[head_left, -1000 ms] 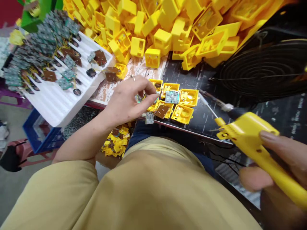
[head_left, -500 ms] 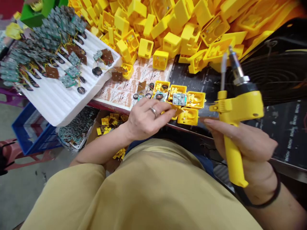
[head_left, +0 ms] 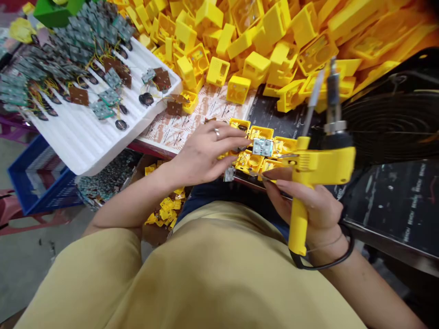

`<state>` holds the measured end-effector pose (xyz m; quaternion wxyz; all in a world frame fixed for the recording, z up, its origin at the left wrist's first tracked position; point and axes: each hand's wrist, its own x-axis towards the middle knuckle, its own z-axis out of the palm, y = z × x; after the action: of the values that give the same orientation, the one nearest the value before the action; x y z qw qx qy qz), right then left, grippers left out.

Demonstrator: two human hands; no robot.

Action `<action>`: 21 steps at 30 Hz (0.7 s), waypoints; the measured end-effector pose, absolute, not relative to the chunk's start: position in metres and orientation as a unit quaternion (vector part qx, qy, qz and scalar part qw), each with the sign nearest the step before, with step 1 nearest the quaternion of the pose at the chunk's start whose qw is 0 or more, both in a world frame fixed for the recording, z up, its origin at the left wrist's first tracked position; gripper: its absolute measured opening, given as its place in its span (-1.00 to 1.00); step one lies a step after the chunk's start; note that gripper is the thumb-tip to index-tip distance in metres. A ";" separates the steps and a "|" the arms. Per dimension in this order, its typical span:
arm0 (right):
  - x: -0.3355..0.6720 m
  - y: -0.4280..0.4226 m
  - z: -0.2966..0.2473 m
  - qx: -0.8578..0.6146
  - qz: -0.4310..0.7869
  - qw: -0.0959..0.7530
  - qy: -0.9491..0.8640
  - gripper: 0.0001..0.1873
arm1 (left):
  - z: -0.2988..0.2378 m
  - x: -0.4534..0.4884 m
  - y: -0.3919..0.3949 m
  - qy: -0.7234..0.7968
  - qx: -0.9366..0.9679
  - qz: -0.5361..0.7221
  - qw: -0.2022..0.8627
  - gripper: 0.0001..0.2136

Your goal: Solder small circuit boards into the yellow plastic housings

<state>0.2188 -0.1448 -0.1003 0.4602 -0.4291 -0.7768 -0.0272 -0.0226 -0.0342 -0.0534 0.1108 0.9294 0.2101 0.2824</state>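
Several small open yellow plastic cases (head_left: 262, 132) lie grouped at the table's front edge, and a grey-green circuit board (head_left: 262, 147) sits on one of them. My left hand (head_left: 209, 151) reaches over the left cases with fingers stretched and apart, fingertips at a small dark round speaker (head_left: 242, 148) partly hidden beneath them. Below its thumb, another small board (head_left: 229, 173) hangs at the edge. My right hand (head_left: 308, 201) holds a yellow soldering gun (head_left: 317, 165), its metal tip pointing up and away. The right fingertips reach to the nearest case; whether they pinch anything is unclear.
A large pile of yellow cases (head_left: 254, 41) covers the back. On the left, a white foam tray (head_left: 137, 123) carries wired boards and speakers. A blue crate (head_left: 41, 183) stands below it, beside a box of yellow parts (head_left: 168, 208). A black fan-like grille (head_left: 387, 114) is at right.
My right hand has moved left with the soldering gun, up to the cases. My left hand has shifted slightly up and its fingers have spread; the brown board at its fingertips no longer shows.
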 end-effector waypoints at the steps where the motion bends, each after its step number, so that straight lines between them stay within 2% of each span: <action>1: 0.219 -0.144 -0.099 -0.426 -0.018 0.472 -0.771 -0.57 | -0.054 -0.019 -0.029 0.200 0.942 0.245 0.114 -0.67; 5: 0.219 -0.138 -0.096 -0.408 -0.022 0.529 -0.744 -0.47 | -0.054 0.000 -0.015 0.216 0.951 0.156 0.156 -0.80; 8: 0.221 -0.134 -0.100 -0.402 -0.039 0.560 -0.723 -0.41 | -0.046 0.006 -0.012 0.252 0.922 0.173 0.236 -0.81; 10: 0.222 -0.134 -0.104 -0.407 -0.041 0.565 -0.717 -0.42 | -0.039 0.005 -0.013 0.265 0.877 0.210 0.340 -0.80; 12: 0.221 -0.135 -0.106 -0.410 -0.040 0.568 -0.713 -0.41 | -0.035 0.004 -0.018 0.273 0.789 0.235 0.498 -0.76; 14: 0.217 -0.136 -0.108 -0.412 -0.042 0.575 -0.705 -0.38 | -0.036 0.004 -0.025 0.281 0.652 0.242 0.662 -0.73; 16: 0.212 -0.136 -0.108 -0.415 -0.046 0.589 -0.692 -0.33 | -0.040 0.007 -0.034 0.296 0.495 0.242 0.780 -0.67; 18: 0.206 -0.136 -0.108 -0.414 -0.049 0.600 -0.682 -0.28 | -0.044 0.010 -0.042 0.321 0.365 0.252 0.837 -0.66; 21: 0.200 -0.134 -0.109 -0.403 -0.038 0.606 -0.685 -0.29 | -0.048 0.016 -0.051 0.351 0.282 0.272 0.850 -0.79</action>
<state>0.2001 -0.1341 -0.1092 0.6056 -0.4026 -0.6854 -0.0375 0.0160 -0.0514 -0.0479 0.8503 0.2819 0.3515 0.2722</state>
